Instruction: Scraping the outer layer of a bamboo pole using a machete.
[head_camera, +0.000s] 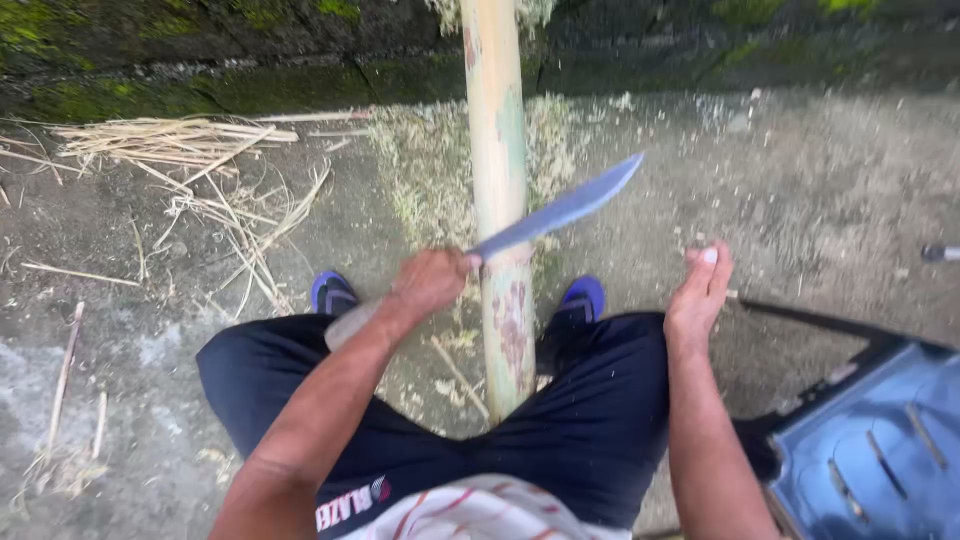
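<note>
Knife (560, 212) (left hand (430, 282)) across bamboo (497, 200)

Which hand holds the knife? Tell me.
The left hand: it grips the long knife across the bamboo pole. The right hand hangs open, holding nothing.

One bamboo pole (497, 200), one long knife (560, 212), two hands, two blue shoes, one blue chair (870, 450).

Left hand (432, 280) holds machete (560, 212) against bamboo pole (497, 180).
</note>
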